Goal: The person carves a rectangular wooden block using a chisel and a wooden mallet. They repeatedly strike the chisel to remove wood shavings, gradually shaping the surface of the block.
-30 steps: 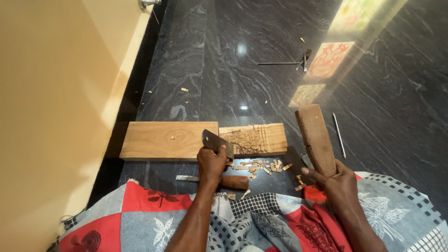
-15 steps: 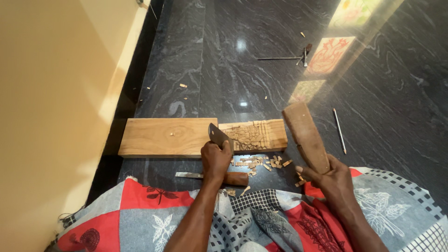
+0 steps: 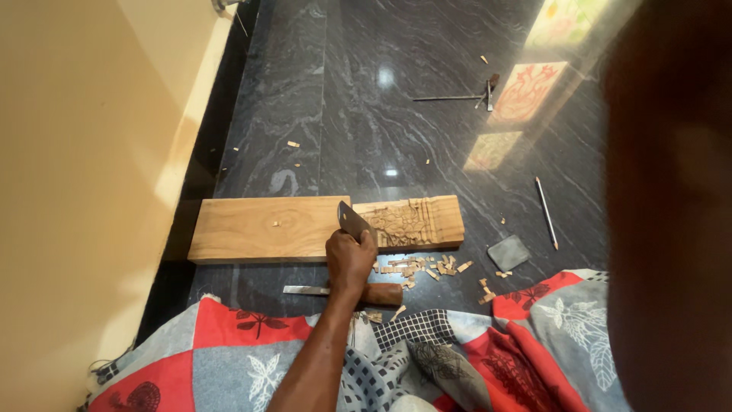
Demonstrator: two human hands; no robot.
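Note:
A long wooden plank (image 3: pixel 259 227) lies on the dark stone floor, with a carved pattern (image 3: pixel 412 221) at its right end. My left hand (image 3: pixel 351 261) is shut on a wide-bladed chisel (image 3: pixel 352 220), whose edge rests on the plank just left of the carving. A big dark blurred shape (image 3: pixel 671 229) close to the camera fills the right side. My right hand cannot be made out in it. Wood chips (image 3: pixel 419 267) lie in front of the plank.
A second chisel with a wooden handle (image 3: pixel 381 294) lies under my left wrist. A small grey block (image 3: pixel 508 252) and a thin rod (image 3: pixel 546 212) lie to the right. More tools (image 3: pixel 488 88) lie farther off. A cream wall (image 3: pixel 76 191) runs along the left. A patterned cloth (image 3: pixel 229 351) covers my lap.
The wooden mallet in my right hand has risen from beside the plank toward the camera, where a dark blur covers the right side. My left hand stays on the chisel.

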